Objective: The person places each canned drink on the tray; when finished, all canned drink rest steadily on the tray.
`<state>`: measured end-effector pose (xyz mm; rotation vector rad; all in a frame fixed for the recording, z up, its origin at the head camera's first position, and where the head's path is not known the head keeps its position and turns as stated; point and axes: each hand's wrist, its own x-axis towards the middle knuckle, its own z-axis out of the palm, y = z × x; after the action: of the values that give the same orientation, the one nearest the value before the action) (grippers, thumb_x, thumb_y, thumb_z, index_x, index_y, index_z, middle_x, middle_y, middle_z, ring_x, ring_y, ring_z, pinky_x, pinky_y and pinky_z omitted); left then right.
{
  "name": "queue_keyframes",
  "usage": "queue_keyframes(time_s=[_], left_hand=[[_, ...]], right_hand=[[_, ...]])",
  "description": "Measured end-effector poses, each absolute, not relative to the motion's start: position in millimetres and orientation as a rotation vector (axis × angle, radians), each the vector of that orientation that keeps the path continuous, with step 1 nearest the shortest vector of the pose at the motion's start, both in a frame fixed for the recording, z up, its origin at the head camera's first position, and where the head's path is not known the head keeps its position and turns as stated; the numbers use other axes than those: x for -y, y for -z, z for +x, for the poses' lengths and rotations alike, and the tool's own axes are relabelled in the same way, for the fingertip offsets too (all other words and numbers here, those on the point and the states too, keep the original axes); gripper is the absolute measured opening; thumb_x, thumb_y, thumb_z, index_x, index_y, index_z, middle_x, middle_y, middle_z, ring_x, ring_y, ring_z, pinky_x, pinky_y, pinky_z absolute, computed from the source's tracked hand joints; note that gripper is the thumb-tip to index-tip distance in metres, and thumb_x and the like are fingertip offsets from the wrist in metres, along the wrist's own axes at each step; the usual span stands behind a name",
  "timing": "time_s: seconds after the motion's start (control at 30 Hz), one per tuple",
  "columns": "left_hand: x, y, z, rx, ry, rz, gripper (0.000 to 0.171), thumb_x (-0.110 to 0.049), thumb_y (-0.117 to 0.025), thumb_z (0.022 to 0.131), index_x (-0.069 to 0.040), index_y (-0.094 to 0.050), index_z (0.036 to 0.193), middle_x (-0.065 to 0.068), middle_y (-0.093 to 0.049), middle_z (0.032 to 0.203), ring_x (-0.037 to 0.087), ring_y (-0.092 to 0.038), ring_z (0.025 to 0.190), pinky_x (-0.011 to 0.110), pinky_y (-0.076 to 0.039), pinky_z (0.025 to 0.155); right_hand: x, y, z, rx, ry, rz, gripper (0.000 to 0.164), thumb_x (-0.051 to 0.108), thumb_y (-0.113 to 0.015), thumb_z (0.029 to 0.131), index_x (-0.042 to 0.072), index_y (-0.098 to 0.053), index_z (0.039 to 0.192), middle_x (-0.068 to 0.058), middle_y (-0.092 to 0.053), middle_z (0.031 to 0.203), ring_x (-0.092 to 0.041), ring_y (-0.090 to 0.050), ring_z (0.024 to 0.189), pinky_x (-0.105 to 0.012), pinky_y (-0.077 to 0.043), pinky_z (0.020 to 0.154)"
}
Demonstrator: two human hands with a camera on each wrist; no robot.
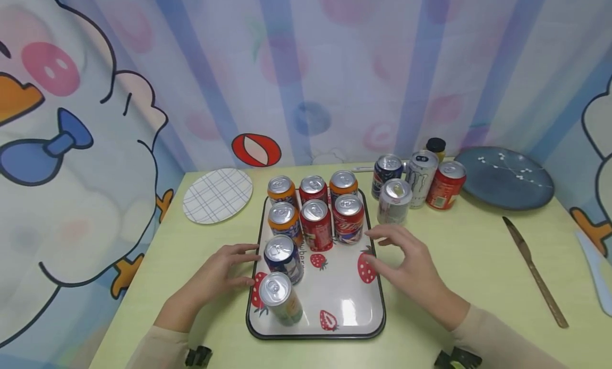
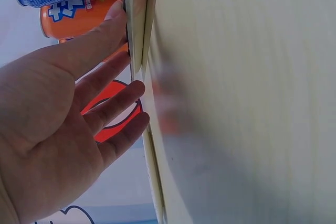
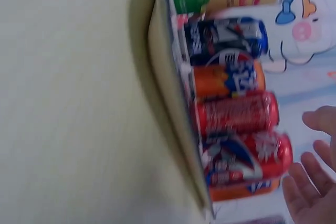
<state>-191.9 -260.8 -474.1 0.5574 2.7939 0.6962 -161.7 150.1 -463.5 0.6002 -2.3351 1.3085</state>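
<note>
A white tray (image 1: 334, 305) with a dark rim and printed strawberries carries several cans. Two rows stand at its back, among them an orange can (image 1: 285, 220), a red can (image 1: 316, 225) and another red can with blue markings (image 1: 348, 220). Down its left side come a dark blue can (image 1: 284, 259) and a pale green-and-gold can (image 1: 280, 299). My left hand (image 1: 220, 273) is at the tray's left edge, fingers spread and fairly straight, holding no can. Over by the right edge, my right hand (image 1: 406, 257) has thumb and fingers apart with nothing between them.
Right of the tray stand a silver can (image 1: 394, 202), a dark blue can (image 1: 386, 175), a tall white can (image 1: 421, 180), a red can (image 1: 446, 186) and a black-capped bottle (image 1: 435, 146). A blue plate (image 1: 502, 178), knife (image 1: 534, 271) and white checked plate (image 1: 217, 196) lie around.
</note>
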Motion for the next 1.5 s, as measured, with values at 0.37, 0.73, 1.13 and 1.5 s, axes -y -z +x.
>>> queue_keyframes(time_s=[0.37, 0.73, 1.13, 1.5], left_hand=[[262, 474, -193, -2.792, -0.696, 0.546, 0.054, -0.027, -0.087, 0.083, -0.021, -0.071, 0.134, 0.006, -0.054, 0.155, 0.039, -0.047, 0.144, 0.063, -0.04, 0.118], [260, 474, -192, -2.79, -0.7, 0.519, 0.053, -0.029, -0.087, 0.083, -0.022, -0.072, 0.133, 0.004, -0.054, 0.155, 0.039, -0.046, 0.144, 0.062, -0.04, 0.118], [261, 475, -192, -2.804, -0.69, 0.581, 0.053, -0.028, -0.087, 0.083, -0.02, -0.071, 0.133, 0.006, -0.054, 0.154, 0.039, -0.048, 0.142, 0.062, -0.041, 0.117], [259, 474, -192, -2.801, -0.678, 0.519, 0.053, -0.028, -0.087, 0.083, -0.022, -0.072, 0.133, 0.004, -0.054, 0.155, 0.038, -0.047, 0.144, 0.061, -0.041, 0.118]], right_hand=[[-194, 472, -205, 2.257, -1.202, 0.249, 0.05, -0.001, -0.087, 0.079, 0.001, -0.067, 0.125, -0.013, -0.063, 0.126, -0.022, -0.061, 0.109, -0.007, -0.047, 0.09], [-200, 473, -234, 2.345, -1.266, 0.131, 0.067, 0.013, -0.088, 0.083, 0.003, -0.055, 0.14, -0.016, -0.059, 0.132, -0.032, -0.062, 0.117, -0.05, -0.053, 0.096], [-197, 479, -246, 2.342, -1.262, 0.061, 0.067, 0.016, -0.091, 0.079, 0.0, -0.059, 0.135, -0.018, -0.065, 0.127, -0.034, -0.063, 0.112, -0.049, -0.052, 0.096], [-189, 467, -212, 2.339, -1.297, 0.079, 0.066, 0.014, -0.093, 0.076, 0.004, -0.062, 0.133, -0.011, -0.068, 0.127, -0.026, -0.066, 0.112, -0.036, -0.05, 0.1]])
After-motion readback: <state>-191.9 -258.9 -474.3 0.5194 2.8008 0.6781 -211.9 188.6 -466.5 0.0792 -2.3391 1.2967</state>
